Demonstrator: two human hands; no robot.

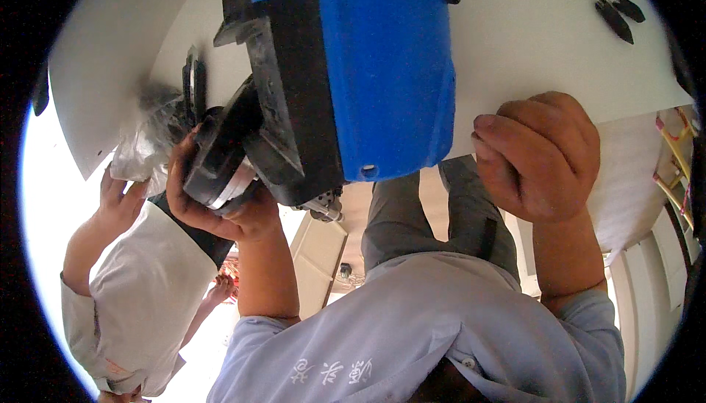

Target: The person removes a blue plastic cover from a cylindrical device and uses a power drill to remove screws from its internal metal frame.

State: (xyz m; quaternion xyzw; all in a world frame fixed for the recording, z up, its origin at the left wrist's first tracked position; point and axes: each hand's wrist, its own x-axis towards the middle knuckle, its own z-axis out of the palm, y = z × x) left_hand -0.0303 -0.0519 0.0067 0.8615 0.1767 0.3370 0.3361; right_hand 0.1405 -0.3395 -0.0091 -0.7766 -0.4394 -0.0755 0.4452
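A large blue plastic housing [393, 72] with a black side part [290, 87] stands over the white table, in front of me. At its left, my left hand [220, 208] has its fingers wrapped round a black wheel-like part [220, 145] with a pale ring. That part sits right against the black side; whether it is fixed there I cannot tell. To the right of the housing, my right hand [540, 157] is apart from it near the table's edge. Its fingers are curled in, thumb against the fingertips, and anything inside is hidden.
Two small black pieces [620, 17] lie at the far right of the white table [529, 43]. Left of my left hand, a co-worker's hand [121, 201] touches a clear plastic bag [143, 149] beside black parts [193, 83]. A yellow ladder-like frame [675, 160] stands at the right.
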